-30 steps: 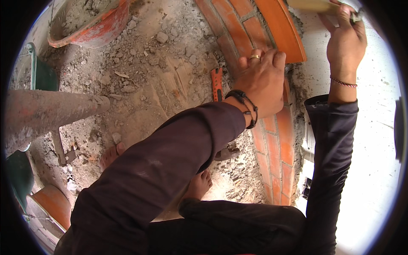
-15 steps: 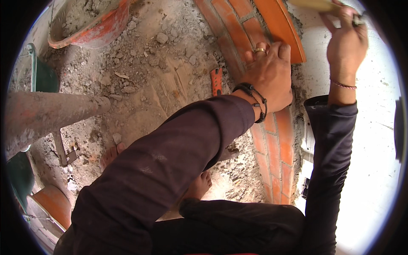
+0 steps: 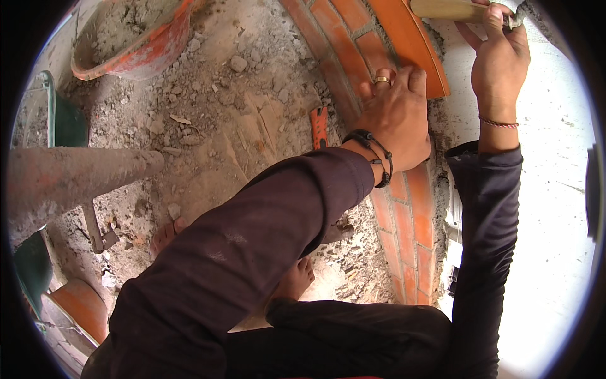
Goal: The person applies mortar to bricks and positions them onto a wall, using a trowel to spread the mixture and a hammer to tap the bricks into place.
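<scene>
Brickwork [image 3: 420, 205] underlies the left grip [image 3: 398, 120], hold unclear; the right grip [image 3: 500, 66] clasps a tan handle [image 3: 449, 9] jutting leftward.

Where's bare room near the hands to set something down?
Widest: the white surface right of the right sleeve. Also bare: brick courses between the left hand and the dark-trousered knee. Crowded: up top, with the left hand, curved orange piece, right hand and tan handle; also the rubble beside the orange bucket.

Smooth orange strip [image 3: 410, 41] along curved brickwork [image 3: 418, 196] — tan-handled tool [image 3: 451, 9], sideways
</scene>
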The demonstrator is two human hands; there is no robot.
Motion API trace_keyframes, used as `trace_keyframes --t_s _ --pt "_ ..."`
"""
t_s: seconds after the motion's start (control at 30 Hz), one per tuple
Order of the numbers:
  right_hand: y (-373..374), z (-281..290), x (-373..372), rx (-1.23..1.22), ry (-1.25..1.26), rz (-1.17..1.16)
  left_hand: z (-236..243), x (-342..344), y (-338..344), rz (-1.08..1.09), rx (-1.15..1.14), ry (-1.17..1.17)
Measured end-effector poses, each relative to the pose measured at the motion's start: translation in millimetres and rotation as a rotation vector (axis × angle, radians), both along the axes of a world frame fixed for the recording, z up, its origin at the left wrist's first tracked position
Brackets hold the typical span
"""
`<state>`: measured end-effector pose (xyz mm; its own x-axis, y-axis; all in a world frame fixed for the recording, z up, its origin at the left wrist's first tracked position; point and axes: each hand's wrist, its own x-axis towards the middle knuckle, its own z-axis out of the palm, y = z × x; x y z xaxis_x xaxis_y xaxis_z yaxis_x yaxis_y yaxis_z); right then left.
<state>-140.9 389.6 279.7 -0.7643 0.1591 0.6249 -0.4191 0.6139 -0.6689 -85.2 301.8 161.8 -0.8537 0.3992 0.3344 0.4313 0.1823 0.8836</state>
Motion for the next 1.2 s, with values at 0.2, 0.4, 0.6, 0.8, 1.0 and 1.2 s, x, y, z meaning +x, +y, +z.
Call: trace_keyframes --t_s 0.2,0.4,0.6,0.8,1.0,1.2 --pt "1.8 5.8 -1.1 0.005 0.003 0.029 -1.3 0.0 -0.9 0.009 0.013 0.013" --pt "9.1 5.3 -9.5 -0.095 -0.106 -0.003 -5.1 -0.2 -0.4 0.042 -0.023 0.032" --pt "18.6 13.2 -5.0 -0.077 -0.13 0.046 -3.8 -1.3 -1.0 -0.002 -0.021 0.002" --pt "1.6 0.8 4.4 0.0 0.009 -0.012 -4.4 1.5 0.0 0.008 -0.002 0.018" --pt "1.6 3.9 0.2 -0.015 -0.034 -0.104 -1.9 0.0 -2.1 -0.018 -0.036 -0.005" --pt "-1.6 0.3 3.6 0.01 0.021 -0.125 -4.3 0.7 0.6 -0.02 -0.023 0.001"
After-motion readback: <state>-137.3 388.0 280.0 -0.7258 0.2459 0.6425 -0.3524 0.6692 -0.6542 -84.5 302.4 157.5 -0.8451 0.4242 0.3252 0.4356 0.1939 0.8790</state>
